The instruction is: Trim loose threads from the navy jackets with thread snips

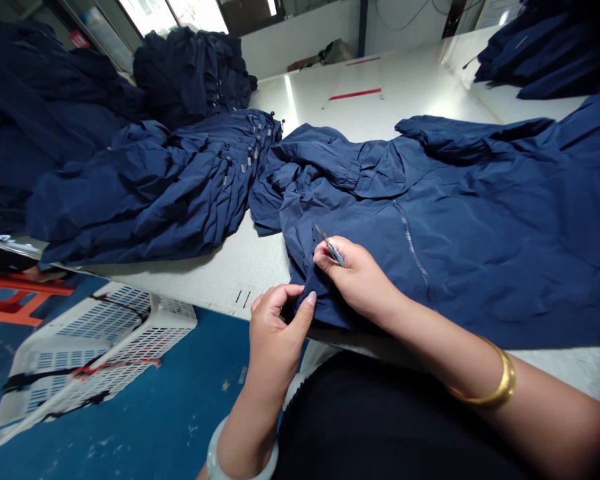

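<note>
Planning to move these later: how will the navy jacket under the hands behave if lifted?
The navy jacket will likely be floppy, since it lies slumped in soft creases. Its thin shell looks light for its size and possibly slippery. The zip may feel slightly stiffer.

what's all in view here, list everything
jacket: 1, navy, spread on the table under the hands
jacket piles: 4, navy, left and far right
table: 1, white, across the view
tape strips: 2, red, far table end
snips: 1, silver, in the right hand
basket: 1, white, tilted on the floor
floor: blue, below the table
stool: 1, orange, far left
gold bangle: 1, gold, right forearm
pale bangle: 1, pale, left wrist
left hand: 1, pinching the jacket
right hand: 1, holding the snips
</note>
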{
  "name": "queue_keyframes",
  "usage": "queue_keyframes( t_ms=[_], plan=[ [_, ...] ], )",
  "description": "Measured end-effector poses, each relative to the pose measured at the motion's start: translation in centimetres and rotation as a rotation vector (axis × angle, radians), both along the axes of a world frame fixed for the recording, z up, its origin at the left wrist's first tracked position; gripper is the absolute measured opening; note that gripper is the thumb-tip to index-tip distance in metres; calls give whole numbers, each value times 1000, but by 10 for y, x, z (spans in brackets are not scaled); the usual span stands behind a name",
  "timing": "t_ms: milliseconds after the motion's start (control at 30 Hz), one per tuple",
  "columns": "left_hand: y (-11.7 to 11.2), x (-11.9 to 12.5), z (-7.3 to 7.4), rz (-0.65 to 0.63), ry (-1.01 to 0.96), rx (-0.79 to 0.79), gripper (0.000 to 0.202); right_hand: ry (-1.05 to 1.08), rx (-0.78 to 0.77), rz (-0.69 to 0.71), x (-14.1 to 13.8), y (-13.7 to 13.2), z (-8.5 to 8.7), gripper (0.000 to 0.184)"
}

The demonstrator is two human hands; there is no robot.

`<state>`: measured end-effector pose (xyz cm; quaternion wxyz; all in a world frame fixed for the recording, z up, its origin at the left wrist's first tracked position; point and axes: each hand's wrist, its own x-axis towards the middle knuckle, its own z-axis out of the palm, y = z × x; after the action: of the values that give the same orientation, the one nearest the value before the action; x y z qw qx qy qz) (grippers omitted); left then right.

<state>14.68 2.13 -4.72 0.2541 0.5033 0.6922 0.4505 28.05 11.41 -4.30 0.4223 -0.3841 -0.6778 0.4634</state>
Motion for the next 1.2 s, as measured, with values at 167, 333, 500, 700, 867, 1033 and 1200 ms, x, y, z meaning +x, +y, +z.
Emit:
queue_keyframes(
  t_ms=[167,333,500,700,867,1033,1200],
  plan=[
    [-1,2,4,32,-186,-1,18,-110,66,-16,15,1,4,12],
    [1,6,6,16,-374,15,15,-300,79,27,32,-13,10,27],
    [4,6,5,-28,-506,43,13,-577,264,69,38,-26,18,31],
    [3,5,3,-23,-479,84,16,-669,491,89,35,-29,17,38],
    [2,6,2,0,-477,97,15,-688,572,55,31,-29,15,37],
    [2,6,2,9,-457,93,12,-723,629,21,29,-31,18,34],
    [3,5,3,-11,-473,94,11,-792,679,-5,26,-36,29,33]
  ],
)
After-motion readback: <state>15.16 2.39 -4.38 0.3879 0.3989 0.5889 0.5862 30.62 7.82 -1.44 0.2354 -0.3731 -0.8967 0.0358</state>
